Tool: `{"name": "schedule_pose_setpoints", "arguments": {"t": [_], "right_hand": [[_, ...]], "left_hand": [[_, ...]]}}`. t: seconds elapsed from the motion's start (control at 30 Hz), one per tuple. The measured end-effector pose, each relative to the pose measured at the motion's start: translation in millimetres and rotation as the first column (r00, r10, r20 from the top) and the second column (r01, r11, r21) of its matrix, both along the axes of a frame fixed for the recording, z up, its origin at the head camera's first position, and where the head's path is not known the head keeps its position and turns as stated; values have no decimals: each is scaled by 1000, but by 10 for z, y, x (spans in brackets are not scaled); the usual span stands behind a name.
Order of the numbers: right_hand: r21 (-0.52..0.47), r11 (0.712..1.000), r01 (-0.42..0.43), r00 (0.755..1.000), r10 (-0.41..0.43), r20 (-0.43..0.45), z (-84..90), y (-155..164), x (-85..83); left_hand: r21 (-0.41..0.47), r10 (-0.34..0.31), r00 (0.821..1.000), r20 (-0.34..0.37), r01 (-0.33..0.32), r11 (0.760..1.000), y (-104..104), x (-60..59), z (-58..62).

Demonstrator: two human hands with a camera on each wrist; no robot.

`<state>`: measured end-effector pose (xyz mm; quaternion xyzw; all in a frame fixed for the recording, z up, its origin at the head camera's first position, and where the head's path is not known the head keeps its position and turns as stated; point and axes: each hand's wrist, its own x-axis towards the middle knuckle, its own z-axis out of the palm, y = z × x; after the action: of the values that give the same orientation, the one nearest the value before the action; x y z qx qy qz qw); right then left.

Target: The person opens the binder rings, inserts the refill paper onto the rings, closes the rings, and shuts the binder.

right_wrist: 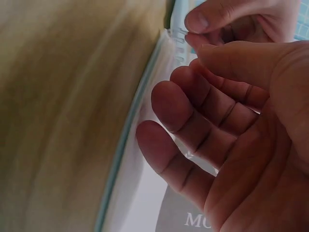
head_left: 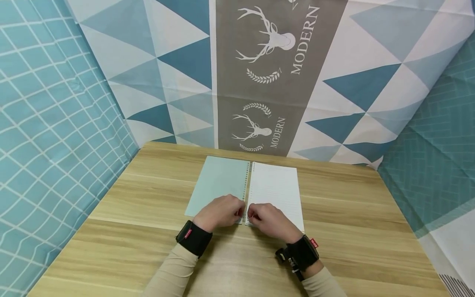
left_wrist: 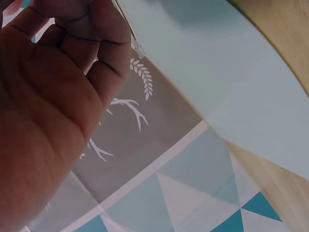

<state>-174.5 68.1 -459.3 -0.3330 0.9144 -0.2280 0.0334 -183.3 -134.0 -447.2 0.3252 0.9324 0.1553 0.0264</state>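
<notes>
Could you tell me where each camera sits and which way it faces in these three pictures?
Head: worn on the head, looking forward and down at the open notebook on the wooden table; shows the left hand, right hand and both sleeves.
Left wrist: under the left hand, looking past its palm at the pale cover and the deer-print backdrop.
Right wrist: under the right hand, looking along the notebook's edge; the left hand's fingertips show too.
Shared: all three show the notebook's binding rings.

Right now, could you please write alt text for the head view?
Two hands, left hand and right hand, meet at the binding of an open notebook on a wooden table, before a patterned backdrop.
</notes>
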Motion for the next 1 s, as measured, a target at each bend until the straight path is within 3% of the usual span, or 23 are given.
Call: {"name": "schedule_pose_setpoints", "arguments": {"t": [0.4,1.0], "right_hand": [[17,1000,-8,1000,9,-21,-48,-34,19],[6,1000,29,996,-29,-87,-119,-73,43]], "left_hand": [[7,2,1000,13,-2,1000,24,14,3],[3,-5,999,-53,5,1000,91,49,-10]]}}
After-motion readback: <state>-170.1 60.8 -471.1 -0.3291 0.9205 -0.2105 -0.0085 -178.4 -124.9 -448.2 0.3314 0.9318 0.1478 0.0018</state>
